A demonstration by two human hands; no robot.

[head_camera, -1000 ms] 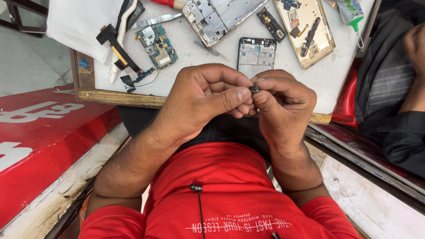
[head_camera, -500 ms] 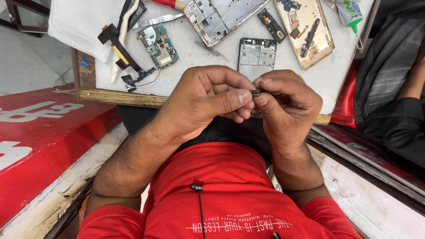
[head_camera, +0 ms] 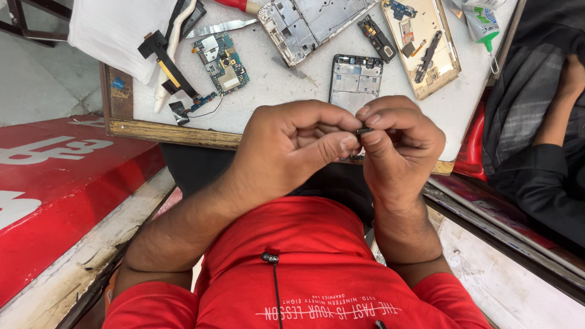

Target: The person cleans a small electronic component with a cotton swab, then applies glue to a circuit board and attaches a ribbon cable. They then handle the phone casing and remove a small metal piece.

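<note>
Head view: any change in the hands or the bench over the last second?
Barely. Both hands stay together above the bench edge, the left hand and right hand still pinching the same small dark part between fingertips. Nothing taken or let go. The green circuit board and phone frames lie as before. At the right, another person's arm shifted slightly.

Two bare hands, the left hand (head_camera: 286, 149) and the right hand (head_camera: 402, 146), meet over one tiny dark metal part (head_camera: 364, 131) pinched between their fingertips. On the one white tabletop (head_camera: 274, 97) lie three phone frames: a large silver metal frame (head_camera: 311, 24), a small dark grey frame (head_camera: 355, 79) and a gold-coloured back shell (head_camera: 420, 42). There is also one green circuit board (head_camera: 220, 62), one small black connector board (head_camera: 378, 38), one white folded cloth (head_camera: 119, 30), one red-handled tool (head_camera: 239, 5) and one green-capped glue tube (head_camera: 481, 23).
</note>
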